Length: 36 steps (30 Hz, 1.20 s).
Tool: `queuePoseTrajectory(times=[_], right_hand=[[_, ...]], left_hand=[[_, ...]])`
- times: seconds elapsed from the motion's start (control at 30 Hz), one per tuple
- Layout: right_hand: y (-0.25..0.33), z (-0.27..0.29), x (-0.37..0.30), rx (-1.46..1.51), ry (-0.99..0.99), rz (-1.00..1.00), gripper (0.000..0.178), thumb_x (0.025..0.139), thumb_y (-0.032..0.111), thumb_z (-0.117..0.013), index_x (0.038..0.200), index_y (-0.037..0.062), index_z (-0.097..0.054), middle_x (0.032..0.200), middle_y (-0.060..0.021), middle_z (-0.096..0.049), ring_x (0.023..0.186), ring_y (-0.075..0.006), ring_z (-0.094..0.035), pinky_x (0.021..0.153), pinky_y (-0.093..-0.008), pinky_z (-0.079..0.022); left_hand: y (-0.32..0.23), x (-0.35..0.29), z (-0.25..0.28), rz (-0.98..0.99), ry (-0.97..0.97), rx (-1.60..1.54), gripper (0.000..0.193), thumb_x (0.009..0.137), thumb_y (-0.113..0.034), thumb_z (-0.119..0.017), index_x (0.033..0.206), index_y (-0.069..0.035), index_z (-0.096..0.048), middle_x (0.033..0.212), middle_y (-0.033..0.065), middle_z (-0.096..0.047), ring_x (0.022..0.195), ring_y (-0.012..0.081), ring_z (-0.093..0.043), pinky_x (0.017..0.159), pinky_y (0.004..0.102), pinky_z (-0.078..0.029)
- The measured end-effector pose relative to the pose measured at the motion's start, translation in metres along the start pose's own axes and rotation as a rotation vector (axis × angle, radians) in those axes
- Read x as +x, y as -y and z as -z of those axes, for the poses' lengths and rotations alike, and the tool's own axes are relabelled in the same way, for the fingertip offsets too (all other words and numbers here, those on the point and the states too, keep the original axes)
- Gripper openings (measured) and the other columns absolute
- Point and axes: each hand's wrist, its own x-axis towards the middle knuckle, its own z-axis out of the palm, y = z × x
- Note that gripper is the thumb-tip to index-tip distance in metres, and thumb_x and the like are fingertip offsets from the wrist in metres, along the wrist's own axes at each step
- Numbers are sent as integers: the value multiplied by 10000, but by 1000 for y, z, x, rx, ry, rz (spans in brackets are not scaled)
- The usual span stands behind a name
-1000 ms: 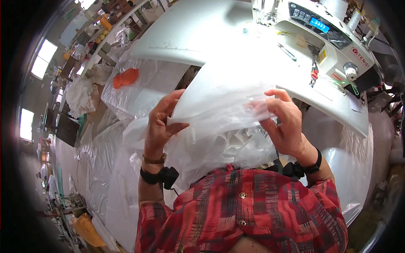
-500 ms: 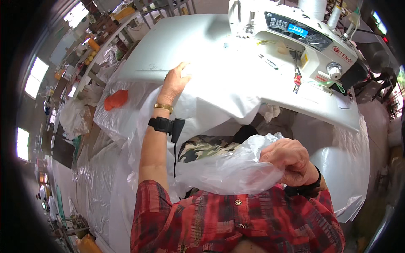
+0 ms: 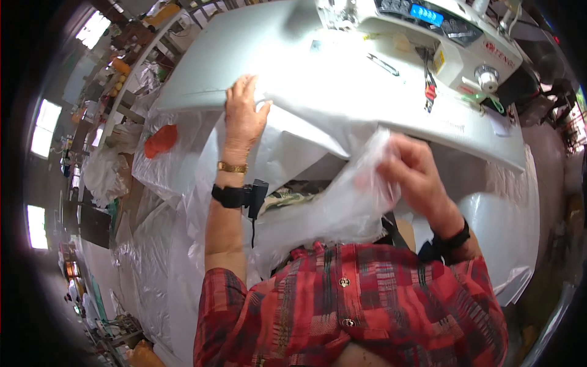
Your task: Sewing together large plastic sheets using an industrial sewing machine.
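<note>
My left hand (image 3: 246, 116) rests at the front edge of the white sewing table (image 3: 202, 67), fingers spread over a white sheet (image 3: 299, 131) that hangs over that edge. My right hand (image 3: 416, 174) is raised in front of the table, its fingers pinched on thin clear plastic sheeting (image 3: 324, 211). The plastic runs from that hand across my lap toward my left forearm and covers part of a camouflage-patterned cloth (image 3: 290, 194). Motion blurs the right fingertips and the plastic near them.
A white sewing machine (image 3: 452, 55) stands at the table's back right. Thread snips (image 3: 383, 64) and a red-handled tool (image 3: 430, 98) lie before it. An orange-red piece (image 3: 161, 141) lies on plastic at the left. More clear plastic (image 3: 147, 244) drapes down at my left.
My right hand has lifted forward, away from my body, pulling the plastic up toward the table edge. My left hand has spread its fingers. The whole view has shifted slightly.
</note>
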Motion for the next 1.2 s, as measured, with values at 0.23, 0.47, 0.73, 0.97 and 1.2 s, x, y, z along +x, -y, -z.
queuePoseTrajectory(times=[0.23,0.47,0.73,0.97,1.2], right_hand=[[10,3,40,150,-70,71,263,1021,218,-562,1019,-34,-637,922,-138,-734,568,-116,-625,499,-251,-506],[8,-6,59,82,-81,49,400,1022,356,-562,1151,-15,-637,1073,-55,-695,844,-99,-637,741,-244,-528],[-51,16,35,-75,66,-121,623,1014,466,-512,1431,4,-484,1387,-91,-578,1280,-180,-515,1092,-297,-381],[-49,13,18,366,266,-134,585,1024,398,-509,1434,-14,-446,1267,-138,-640,1107,-195,-612,989,-352,-477],[-66,-10,-1,265,64,-357,476,905,93,-702,1327,-44,-531,969,-57,-685,830,-132,-661,787,-298,-541]], left_hand=[[-98,-40,63,53,518,-1113,534,806,-239,-826,1233,20,-637,1113,110,-695,1100,200,-622,973,347,-462],[-113,-40,102,417,401,-1196,179,977,-150,-614,993,8,-696,672,20,-621,559,94,-555,566,224,-438],[-85,-19,123,438,-31,-835,246,976,-258,-632,943,-35,-731,646,-29,-556,552,39,-418,516,204,-262],[-52,-15,118,406,-3,-850,239,980,-263,-634,955,-46,-729,666,-26,-593,526,33,-444,475,199,-293],[-50,-25,89,-8,-122,-172,301,884,-153,-756,1125,8,-674,971,107,-721,866,175,-685,762,283,-536]])
